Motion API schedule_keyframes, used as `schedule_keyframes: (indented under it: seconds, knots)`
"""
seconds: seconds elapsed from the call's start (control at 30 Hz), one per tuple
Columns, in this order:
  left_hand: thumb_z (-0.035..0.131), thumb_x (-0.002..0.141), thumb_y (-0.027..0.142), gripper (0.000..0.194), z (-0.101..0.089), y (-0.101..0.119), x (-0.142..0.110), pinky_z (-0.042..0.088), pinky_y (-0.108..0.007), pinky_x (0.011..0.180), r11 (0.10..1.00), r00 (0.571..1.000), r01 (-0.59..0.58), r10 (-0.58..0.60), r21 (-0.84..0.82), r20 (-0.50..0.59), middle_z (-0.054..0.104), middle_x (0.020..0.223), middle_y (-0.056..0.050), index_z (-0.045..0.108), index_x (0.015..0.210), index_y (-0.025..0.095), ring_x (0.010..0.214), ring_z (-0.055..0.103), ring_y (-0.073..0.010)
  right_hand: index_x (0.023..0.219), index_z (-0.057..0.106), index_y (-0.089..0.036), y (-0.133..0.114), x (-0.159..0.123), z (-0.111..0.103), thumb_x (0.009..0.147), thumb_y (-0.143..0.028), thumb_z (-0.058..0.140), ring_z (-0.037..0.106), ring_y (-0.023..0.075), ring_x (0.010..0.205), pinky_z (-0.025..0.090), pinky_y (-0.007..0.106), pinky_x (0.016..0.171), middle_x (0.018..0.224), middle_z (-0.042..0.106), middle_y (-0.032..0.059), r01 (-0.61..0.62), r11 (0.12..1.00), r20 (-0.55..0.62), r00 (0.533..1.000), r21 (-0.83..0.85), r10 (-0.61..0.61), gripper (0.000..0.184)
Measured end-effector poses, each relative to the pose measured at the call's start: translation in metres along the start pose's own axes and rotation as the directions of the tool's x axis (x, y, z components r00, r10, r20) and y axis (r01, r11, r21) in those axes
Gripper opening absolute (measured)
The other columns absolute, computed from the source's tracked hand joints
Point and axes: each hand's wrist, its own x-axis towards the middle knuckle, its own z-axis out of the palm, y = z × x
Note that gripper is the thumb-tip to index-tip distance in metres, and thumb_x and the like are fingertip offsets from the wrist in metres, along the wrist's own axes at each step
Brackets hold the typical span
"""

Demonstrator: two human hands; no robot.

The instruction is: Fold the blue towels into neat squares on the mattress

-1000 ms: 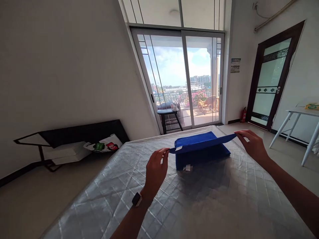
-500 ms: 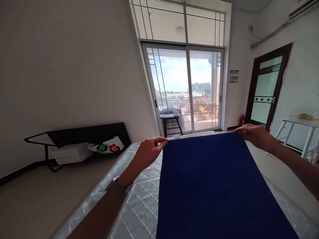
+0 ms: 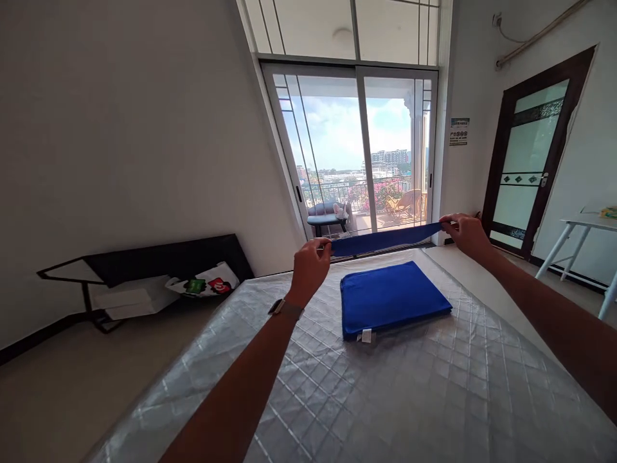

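My left hand [image 3: 310,267] and my right hand [image 3: 463,231] each pinch one end of a blue cloth [image 3: 385,239], stretched out level between them so that I see it edge-on as a thin strip above the far end of the mattress. Below it a folded blue cloth [image 3: 391,298] with a small white tag lies flat on the plastic-wrapped quilted mattress [image 3: 366,399]. A watch is on my left wrist. Both arms reach forward over the mattress.
A sliding glass balcony door [image 3: 359,154] stands ahead, with a dark stool [image 3: 328,222] in front of it. A black frame with a white box and a printed bag [image 3: 205,283] leans at the left wall. A dark door [image 3: 535,161] and a white table [image 3: 585,241] are at right.
Half a second ago the cloth hung spread toward me as a wide blue sheet. Now it is raised flat and edge-on, further out, and the folded cloth beneath shows again.
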Motion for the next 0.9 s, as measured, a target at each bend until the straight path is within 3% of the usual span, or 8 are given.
schedule_keyframes:
  seconds: [0.1, 0.2, 0.3, 0.63, 0.8, 0.9]
  knots:
    - [0.054, 0.090, 0.024, 0.015, 0.029, -0.038, -0.073, 0.057, -0.033, 0.078, 0.996, 0.990, -0.077, 0.071, 0.045, 0.124, 0.074, 0.093, -0.006, 0.068, 0.092, 0.020, 0.078, 0.072, -0.0194, 0.098, 0.076, -0.021, 0.024, -0.065, 0.032, 0.089, -0.022, 0.056, 0.073, 0.0228, 0.084, 0.056, 0.036, 0.085, 0.103, 0.076, 0.0076, -0.073, 0.997, 0.129, 0.989, 0.018, 0.070, 0.022]
    - [0.052, 0.090, 0.020, 0.016, 0.048, -0.067, -0.141, 0.057, -0.032, 0.077, 0.975, 0.946, -0.187, 0.146, 0.121, 0.289, 0.074, 0.094, -0.005, 0.067, 0.092, 0.022, 0.084, 0.072, -0.0196, 0.090, 0.076, -0.023, 0.045, -0.127, 0.059, 0.086, -0.020, 0.057, 0.073, 0.0203, 0.079, 0.057, 0.031, 0.081, 0.095, 0.076, 0.0051, -0.148, 0.988, 0.279, 0.951, 0.035, 0.133, 0.020]
    - [0.050, 0.092, 0.017, 0.019, 0.053, -0.082, -0.177, 0.057, -0.031, 0.080, 0.947, 0.914, -0.255, 0.169, 0.196, 0.370, 0.074, 0.100, -0.004, 0.067, 0.096, 0.024, 0.089, 0.071, -0.0188, 0.087, 0.075, -0.024, 0.057, -0.165, 0.074, 0.083, -0.018, 0.056, 0.073, 0.0185, 0.079, 0.057, 0.029, 0.082, 0.097, 0.076, 0.0041, -0.206, 0.978, 0.379, 0.909, 0.041, 0.175, 0.020]
    - [0.046, 0.092, 0.015, 0.020, 0.047, -0.081, -0.182, 0.058, -0.033, 0.079, 0.890, 0.876, -0.384, 0.267, 0.246, 0.401, 0.073, 0.101, -0.006, 0.064, 0.094, 0.023, 0.090, 0.068, -0.0198, 0.095, 0.072, -0.024, 0.052, -0.182, 0.070, 0.086, -0.021, 0.053, 0.072, 0.0194, 0.086, 0.056, 0.031, 0.080, 0.105, 0.073, 0.0047, -0.103, 0.991, 0.413, 0.901, -0.090, 0.132, 0.021]
    - [0.055, 0.087, 0.017, 0.017, 0.044, -0.083, -0.182, 0.059, -0.037, 0.085, 0.912, 0.869, -0.368, 0.267, 0.181, 0.417, 0.072, 0.104, -0.005, 0.063, 0.099, 0.024, 0.097, 0.068, -0.0221, 0.102, 0.072, -0.026, 0.049, -0.184, 0.068, 0.084, -0.024, 0.061, 0.070, 0.0229, 0.100, 0.056, 0.036, 0.089, 0.108, 0.073, 0.0050, 0.035, 0.990, 0.394, 0.919, -0.136, 0.022, 0.020]
    - [0.060, 0.086, 0.019, 0.025, 0.043, -0.089, -0.179, 0.058, -0.037, 0.091, 0.919, 0.851, -0.371, 0.280, 0.131, 0.445, 0.071, 0.109, -0.005, 0.063, 0.110, 0.024, 0.103, 0.067, -0.0220, 0.111, 0.071, -0.028, 0.053, -0.183, 0.067, 0.086, -0.024, 0.061, 0.070, 0.0225, 0.102, 0.057, 0.035, 0.088, 0.111, 0.072, 0.0049, 0.119, 0.984, 0.430, 0.901, -0.130, -0.053, 0.026]
